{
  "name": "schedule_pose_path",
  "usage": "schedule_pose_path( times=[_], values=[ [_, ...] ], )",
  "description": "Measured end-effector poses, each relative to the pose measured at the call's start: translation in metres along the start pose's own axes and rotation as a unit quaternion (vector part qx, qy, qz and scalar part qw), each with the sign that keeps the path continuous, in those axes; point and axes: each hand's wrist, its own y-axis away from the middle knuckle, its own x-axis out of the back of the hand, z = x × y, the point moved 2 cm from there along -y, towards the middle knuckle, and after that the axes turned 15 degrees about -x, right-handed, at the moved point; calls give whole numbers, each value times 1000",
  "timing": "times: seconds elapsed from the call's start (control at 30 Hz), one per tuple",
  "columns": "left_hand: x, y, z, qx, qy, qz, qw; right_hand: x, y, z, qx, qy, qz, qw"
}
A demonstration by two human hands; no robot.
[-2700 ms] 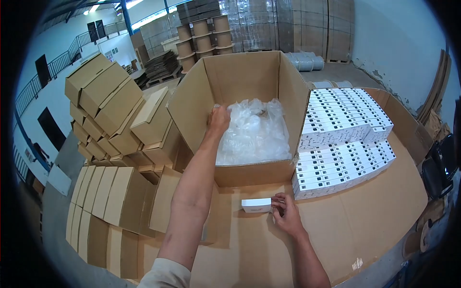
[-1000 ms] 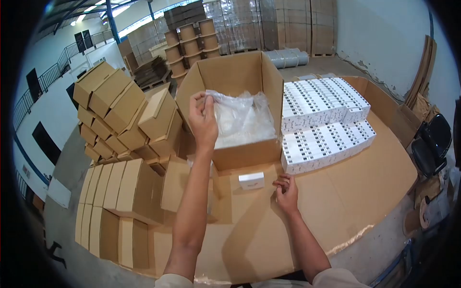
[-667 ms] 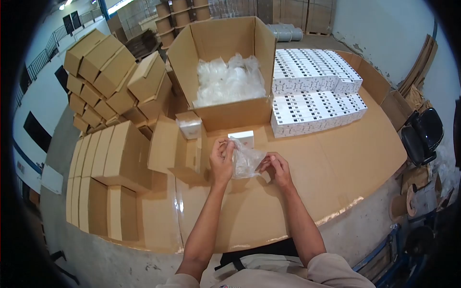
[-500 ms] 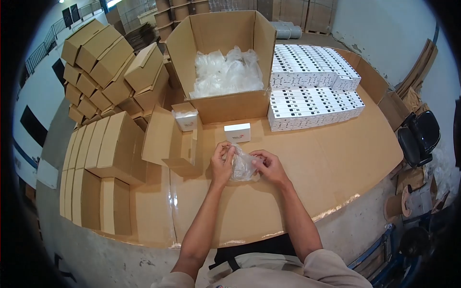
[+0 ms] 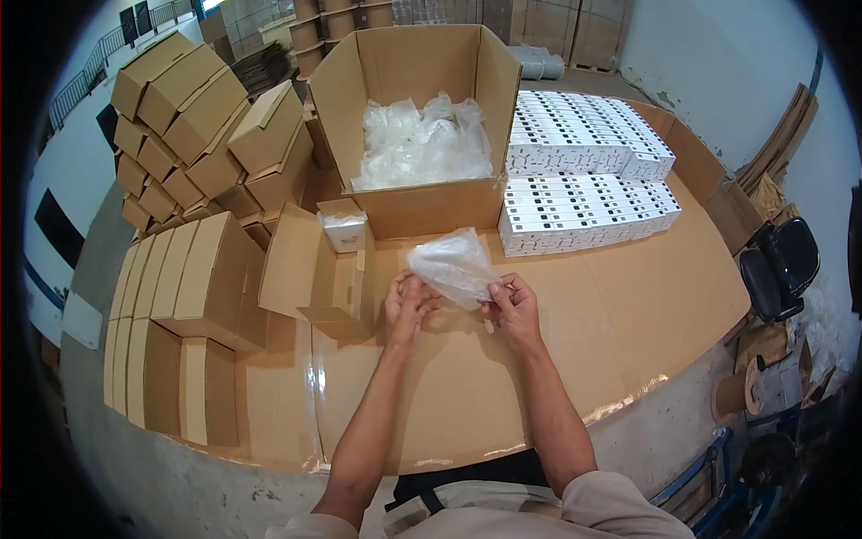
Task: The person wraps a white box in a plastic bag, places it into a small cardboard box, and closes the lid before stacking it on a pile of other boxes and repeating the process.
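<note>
A clear plastic bag [image 5: 456, 263] is spread out over the middle of the table, pinched at its lower right corner by my right hand [image 5: 512, 305]. Beside the bag's left edge is my left hand [image 5: 410, 308], its fingers apart and partly curled. The small white box that stood behind the hands does not show now; the bag covers that spot. To the left, an open cardboard carton [image 5: 337, 287] holds a white box in clear plastic [image 5: 344, 232] at its back end.
A large open carton [image 5: 431, 199] full of plastic bags stands at the back. White boxes [image 5: 588, 216] are stacked in rows on its right. Brown cartons [image 5: 211, 278] stand at the left, with more piled behind. A black chair [image 5: 779, 269] is beyond the table's right side.
The bunched bag has been raised and spread out toward the back. My left hand has come off it and its fingers have opened; my right hand keeps its hold.
</note>
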Motion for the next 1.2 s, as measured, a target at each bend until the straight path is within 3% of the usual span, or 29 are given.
schedule_pose_path(
  times=[0.07, 0.17, 0.27, 0.47, 0.6, 0.8, 0.9, 1.0, 1.2],
  values=[
    [-23, 10, 9, 18, 30, -27, 999, -1, -2, 6, 14, 13, -11, 1000],
    [-8, 13, -12, -9, -110, -157, 982, -4, 1, 4, 2, 60, -22, 998],
    [-14, 13, -12, -14, -95, -97, 991, -2, 0, 6, -6, 73, -39, 997],
    [-3, 3, -2, -32, -137, -83, 987, 12, -8, 9, 20, 82, -43, 996],
    [0, 4, 1, -1, -174, -138, 975, -13, 0, -1, 72, 84, -19, 994],
    [-6, 9, 0, 72, -220, -186, 955, 0, 0, 3, 38, 68, 119, 990],
    [-9, 10, 0, 80, -229, -206, 948, 22, -13, 17, 98, 125, 180, 971],
    [-2, 12, -5, 85, -233, -248, 936, 20, -16, 19, 149, 95, 231, 957],
    [-3, 13, -4, 65, -244, -316, 914, 12, -3, 5, 161, 154, 309, 925]
  ],
)
